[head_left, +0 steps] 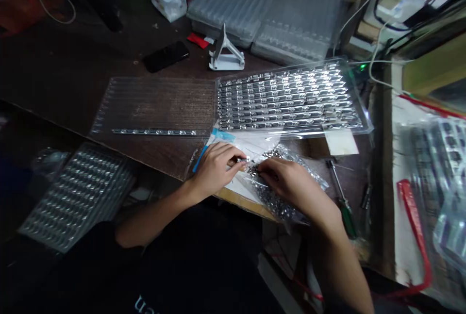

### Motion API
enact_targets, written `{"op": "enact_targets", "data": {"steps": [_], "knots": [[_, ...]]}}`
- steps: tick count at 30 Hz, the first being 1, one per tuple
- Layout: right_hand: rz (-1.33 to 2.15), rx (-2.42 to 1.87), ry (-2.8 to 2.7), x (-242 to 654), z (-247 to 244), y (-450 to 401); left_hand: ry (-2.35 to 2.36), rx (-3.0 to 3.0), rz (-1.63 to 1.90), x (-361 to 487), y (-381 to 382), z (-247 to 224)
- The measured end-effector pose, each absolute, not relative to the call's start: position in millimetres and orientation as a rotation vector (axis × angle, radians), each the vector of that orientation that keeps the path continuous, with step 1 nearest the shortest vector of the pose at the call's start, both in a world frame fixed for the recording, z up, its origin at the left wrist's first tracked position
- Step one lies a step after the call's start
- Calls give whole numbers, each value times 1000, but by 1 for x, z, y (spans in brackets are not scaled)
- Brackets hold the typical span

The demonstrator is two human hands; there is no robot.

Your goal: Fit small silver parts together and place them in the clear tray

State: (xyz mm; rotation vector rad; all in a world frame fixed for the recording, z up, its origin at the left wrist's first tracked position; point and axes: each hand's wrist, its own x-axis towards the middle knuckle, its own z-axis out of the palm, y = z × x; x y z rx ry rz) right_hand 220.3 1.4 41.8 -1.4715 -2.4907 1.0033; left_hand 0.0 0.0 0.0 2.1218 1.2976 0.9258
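At a dark wooden surface (73, 57) crowded with clear plastic trays, we work over a clear plastic bag of metal connectors (282, 202) at the near edge, laid partly on a white sheet (238, 190). Stacked trays (262, 13) stand at the back, and a further moulded tray (76, 197) sits lower down, off the surface's edge to our left. Ahead of us, a tray filled with D-sub connectors (287, 98) lies beside a nearly bare tray (153, 100) holding a single row of connectors (155, 132). Our left hand (214, 171) pinches a small metal connector (241, 160) at the fingertips, just beside our right hand (287, 178), which curls over the bag, its grip hidden from us. A green-handled screwdriver (344, 205) lies to the right; a black phone (165, 56) and a white stand (226, 52) sit beyond the trays.
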Motion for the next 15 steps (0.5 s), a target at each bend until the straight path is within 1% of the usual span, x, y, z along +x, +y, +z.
{"op": "enact_targets", "data": {"steps": [4, 9, 12, 15], "knots": [[965, -1373, -2384, 225, 45, 1, 1336, 2118, 885, 0, -1, 1], [855, -1348, -2292, 227, 47, 3, 1341, 2111, 861, 1, 0, 1], [882, -1321, -2266, 226, 44, 5, 1346, 2106, 839, 0, 0, 0], [849, -1324, -2237, 220, 38, 7, 1304, 2102, 905, -2, -2, 2]]}}
